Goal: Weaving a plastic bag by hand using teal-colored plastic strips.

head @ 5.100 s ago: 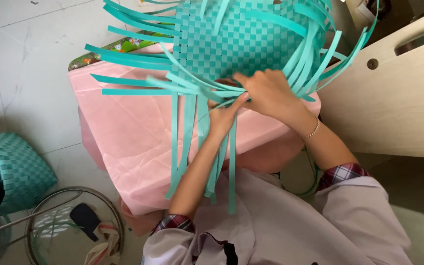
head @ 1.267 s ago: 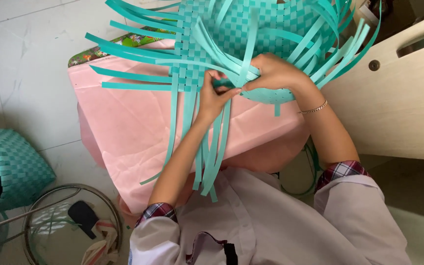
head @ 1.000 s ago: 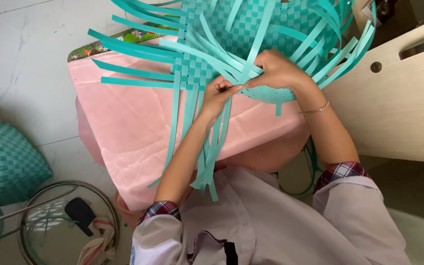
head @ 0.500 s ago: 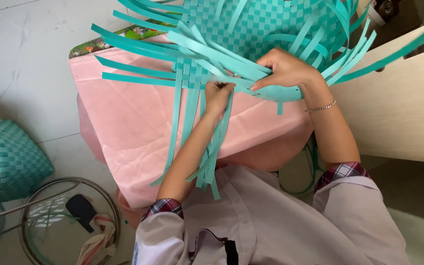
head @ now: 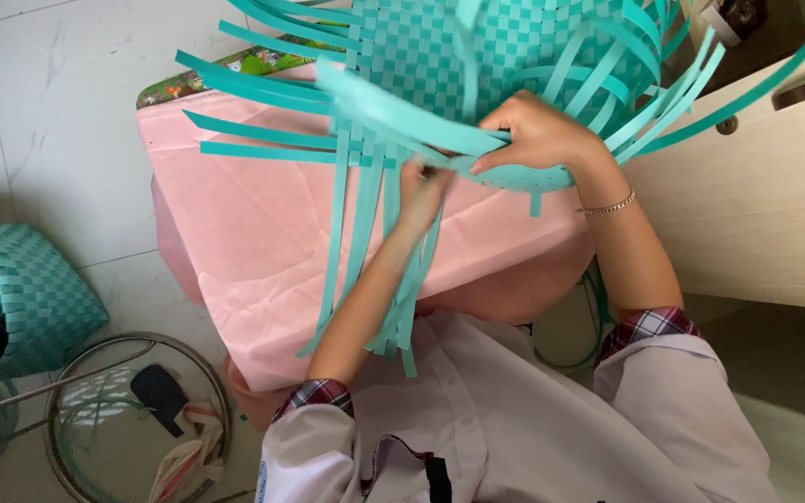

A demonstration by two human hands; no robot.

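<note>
while both hands (head: 477, 163) grip teal strips (head: 365, 214).

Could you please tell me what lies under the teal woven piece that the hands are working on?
Under the teal woven piece lies a pink cloth draped over some support. A colourful printed edge peeks out at the far corner. What the cloth covers is hidden.

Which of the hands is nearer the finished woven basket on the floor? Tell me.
Left. The left hand is on the side toward the finished basket at the lower left; the right hand sits farther away.
</note>
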